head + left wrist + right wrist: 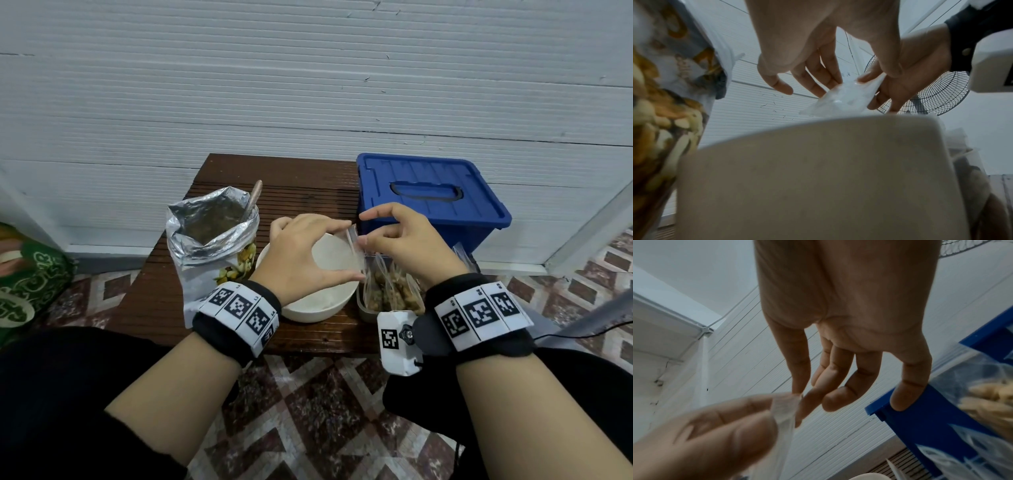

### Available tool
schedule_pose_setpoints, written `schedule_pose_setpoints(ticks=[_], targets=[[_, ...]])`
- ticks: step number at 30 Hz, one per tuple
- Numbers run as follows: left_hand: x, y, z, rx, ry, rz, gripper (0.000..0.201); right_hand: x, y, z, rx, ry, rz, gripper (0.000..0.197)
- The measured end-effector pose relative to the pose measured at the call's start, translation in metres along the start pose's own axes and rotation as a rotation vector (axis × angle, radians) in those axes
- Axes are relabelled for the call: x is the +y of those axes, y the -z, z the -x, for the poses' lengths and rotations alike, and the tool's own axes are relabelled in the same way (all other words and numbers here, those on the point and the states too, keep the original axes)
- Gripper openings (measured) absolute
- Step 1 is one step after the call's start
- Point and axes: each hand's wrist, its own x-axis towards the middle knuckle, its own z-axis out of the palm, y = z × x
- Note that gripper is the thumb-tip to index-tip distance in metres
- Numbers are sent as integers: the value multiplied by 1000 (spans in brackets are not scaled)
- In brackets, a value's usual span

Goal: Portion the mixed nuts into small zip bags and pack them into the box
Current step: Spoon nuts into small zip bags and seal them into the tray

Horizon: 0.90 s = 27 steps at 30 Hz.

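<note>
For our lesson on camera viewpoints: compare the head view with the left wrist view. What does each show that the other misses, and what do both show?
Only the head view shows the blue box with its lid on, the wooden table and the spoon in the foil nut bag.

Only the left wrist view shows a fan behind the hands.

Both show the left hand and right hand pinching an empty zip bag above the white bowl.

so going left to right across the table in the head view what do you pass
foil nut bag with a spoon standing in it → white bowl → empty zip bag pinched between left hand and right hand → clear tub of filled zip bags → blue box, lid on
</note>
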Motion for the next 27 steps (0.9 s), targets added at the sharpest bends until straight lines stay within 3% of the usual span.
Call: schedule_pose_setpoints(ticks=[8,17,27], targets=[[5,-1,-1,-46,60,53,73,-2,-1,0,-6,-10,-81,28],[3,0,-1,85,42,145,46,-1,0,-1,5,-11,-59,30],[4,7,-4,127,59,129,22,-2,-2,-3,62,-23,-46,23]])
